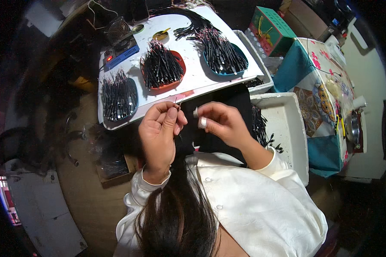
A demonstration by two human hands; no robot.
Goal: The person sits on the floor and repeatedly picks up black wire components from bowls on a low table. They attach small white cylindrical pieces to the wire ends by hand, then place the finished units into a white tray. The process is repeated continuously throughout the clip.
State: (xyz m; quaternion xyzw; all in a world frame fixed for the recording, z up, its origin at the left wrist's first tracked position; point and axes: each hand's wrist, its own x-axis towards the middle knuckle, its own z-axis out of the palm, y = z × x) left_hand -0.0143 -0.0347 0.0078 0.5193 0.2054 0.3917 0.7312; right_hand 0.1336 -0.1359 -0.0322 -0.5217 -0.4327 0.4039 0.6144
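Note:
My left hand [161, 128] is closed, thumb against forefinger, pinching a thin dark wire lead [179, 103] whose fine ends stick up above the fingertips. Most of the lead is hidden by the fingers. To its right my right hand [227, 126] is held with thumb and forefinger apart, and nothing shows between them. White wraps cover the tips of that thumb and forefinger. Ahead of both hands stands an orange bowl [178, 79] heaped with black cables [161, 66] that have pinkish wire ends.
More black cables fill a blue bowl [135, 96] at the left and a teal bowl [227, 73] at the right on the white table [186, 45]. A blue device [123, 56] with a red light stands far left. A white foam box [283, 98] is at my right.

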